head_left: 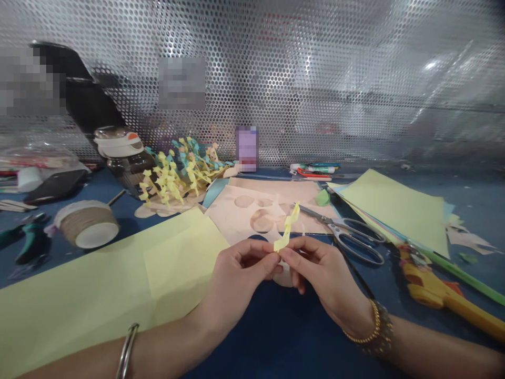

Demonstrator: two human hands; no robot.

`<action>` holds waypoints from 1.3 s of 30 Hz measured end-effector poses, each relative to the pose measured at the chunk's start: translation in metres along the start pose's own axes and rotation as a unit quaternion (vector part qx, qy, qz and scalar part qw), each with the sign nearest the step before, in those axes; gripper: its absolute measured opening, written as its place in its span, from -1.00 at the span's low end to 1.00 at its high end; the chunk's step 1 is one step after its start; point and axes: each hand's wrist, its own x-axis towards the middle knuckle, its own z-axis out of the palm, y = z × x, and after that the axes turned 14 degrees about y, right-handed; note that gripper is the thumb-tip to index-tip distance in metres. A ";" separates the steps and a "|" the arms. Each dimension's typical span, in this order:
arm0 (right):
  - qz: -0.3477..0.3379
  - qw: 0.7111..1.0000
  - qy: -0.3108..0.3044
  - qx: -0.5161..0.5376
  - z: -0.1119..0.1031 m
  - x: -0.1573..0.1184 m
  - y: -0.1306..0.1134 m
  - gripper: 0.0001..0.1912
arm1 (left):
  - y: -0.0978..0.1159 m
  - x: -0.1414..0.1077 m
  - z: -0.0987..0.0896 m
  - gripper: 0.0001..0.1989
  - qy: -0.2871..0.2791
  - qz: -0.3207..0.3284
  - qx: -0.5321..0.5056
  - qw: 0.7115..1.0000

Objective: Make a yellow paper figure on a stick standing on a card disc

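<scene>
Pinched between both hands is a small folded strip of yellow paper (287, 230), its twisted end pointing up and to the right. My left hand (246, 266) is closed, thumb and forefinger on the strip's lower left edge. From the other side my right hand (317, 268) grips the same lower end, fingertips almost meeting the left ones. A pale round paper piece (284, 278) shows partly below the fingers. Beyond the hands lie peach paper sheets with round cut-outs (244, 201) and a pair of scissors (351, 231), with the blades pointing towards the strip.
Yellow sheets (118, 273) cover the left. Yellow and blue paper sprigs (173, 179) stand on pale bases beside a jar (122, 158). A twine roll (89, 223) and pliers (29, 239) lie farther left. On the right are stacked papers (398, 208) and a yellow glue gun (434, 289).
</scene>
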 end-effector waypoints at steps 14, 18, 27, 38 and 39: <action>0.002 1.000 0.006 0.011 0.001 0.001 -0.001 -0.81 | 0.003 -0.002 0.000 -0.89 0.002 -0.010 0.001 1.000; -0.001 1.000 0.005 0.012 0.001 -0.001 -0.002 -0.81 | 0.003 -0.003 0.000 -0.89 -0.007 -0.008 0.000 1.000; -0.002 1.000 0.007 0.000 0.001 0.001 -0.001 -0.82 | 0.001 0.000 0.000 -0.87 -0.013 -0.007 -0.002 1.000; 0.005 1.000 0.008 -0.006 0.001 0.000 -0.001 -0.78 | 0.002 0.000 -0.002 -0.86 -0.012 -0.016 -0.011 1.000; 0.004 1.000 0.007 -0.007 0.001 0.000 -0.002 -0.78 | 0.002 0.000 -0.001 -0.86 -0.012 -0.017 -0.011 1.000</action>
